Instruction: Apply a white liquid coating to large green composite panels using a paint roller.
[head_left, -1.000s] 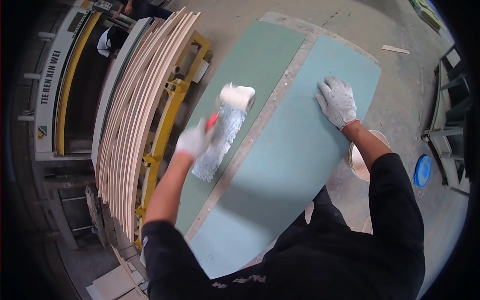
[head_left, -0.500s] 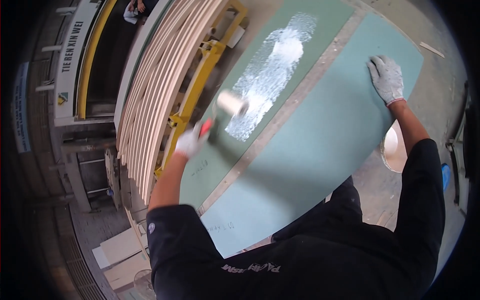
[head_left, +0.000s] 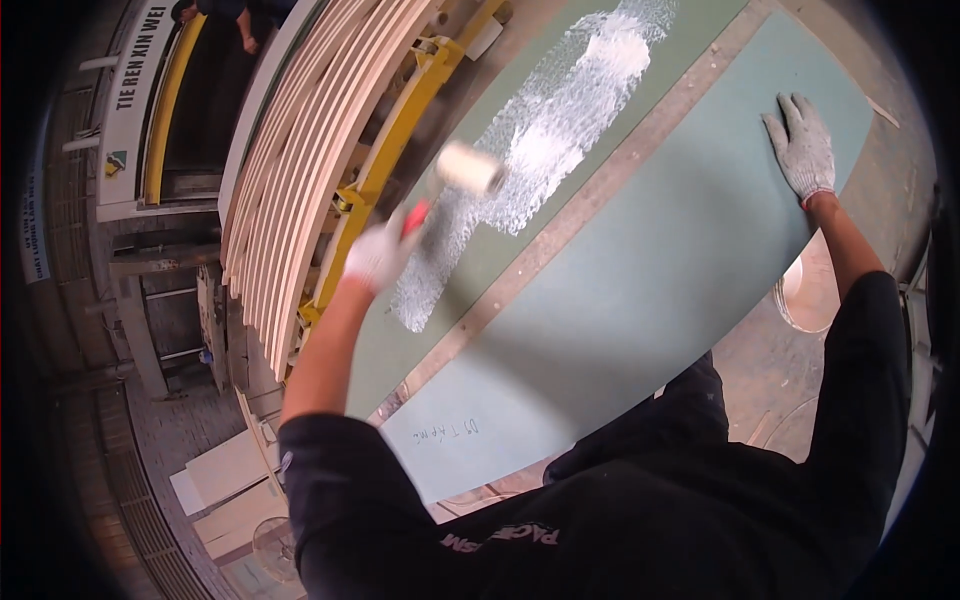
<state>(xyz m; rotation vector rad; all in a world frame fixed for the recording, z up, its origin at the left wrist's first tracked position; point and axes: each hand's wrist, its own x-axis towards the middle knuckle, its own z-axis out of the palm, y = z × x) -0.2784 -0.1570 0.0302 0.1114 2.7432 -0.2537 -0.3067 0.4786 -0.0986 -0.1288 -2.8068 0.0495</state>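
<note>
A paint roller with a cream cylindrical sleeve and a red handle (head_left: 470, 168) is above the left half of a long dark-green panel (head_left: 480, 255), near that panel's outer edge. The sleeve's long axis runs across the view, its right end slightly lower and nearer the person, with the round end face turned to the right. The handle takes another line: it slants from the hand at the lower left up toward the upper right, away from the person. Whether the sleeve touches the panel cannot be told.

The left hand (head_left: 378, 255), in a whitish knit glove, is closed around the red handle, fingers wrapped. The right hand (head_left: 803, 148), in a pale grey knit glove with a red cuff, lies palm down and empty on a light blue-green panel (head_left: 640, 260), fingers extended and a little spread, pointing away from the person, near the panel's far right edge.

Both panels lie lengthwise from lower left to upper right, side by side, a strip of the grey, stained worktop (head_left: 560, 235) showing between them. A ragged white coating (head_left: 550, 140) follows the same diagonal on the dark-green panel, just right of the sleeve and also below it. A round white bucket (head_left: 815, 290) stands beneath the right forearm, partly hidden.
</note>
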